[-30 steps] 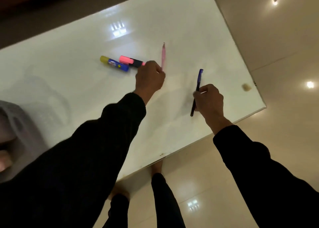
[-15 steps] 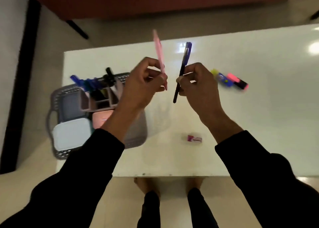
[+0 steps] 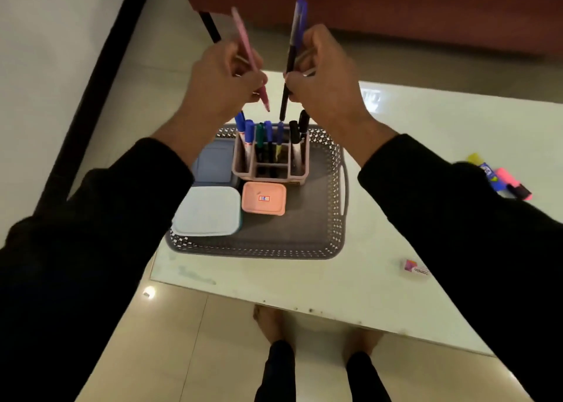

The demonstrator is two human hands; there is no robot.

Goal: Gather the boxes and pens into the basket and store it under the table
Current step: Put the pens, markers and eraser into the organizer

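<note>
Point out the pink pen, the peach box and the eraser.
pink pen (image 3: 242,37): head view, on the upper barrel above the left hand.
peach box (image 3: 263,198): head view, on the middle of its lid, inside the basket.
eraser (image 3: 415,269): head view, on its wrapper, on the table right of the basket.

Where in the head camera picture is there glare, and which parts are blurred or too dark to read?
In the head view, glare sits on the white table behind the right hand and on the floor tile; the pink pen and blue pen are motion-blurred at their tops; both black sleeves are too dark for detail; the basket is fairly sharp.
</note>
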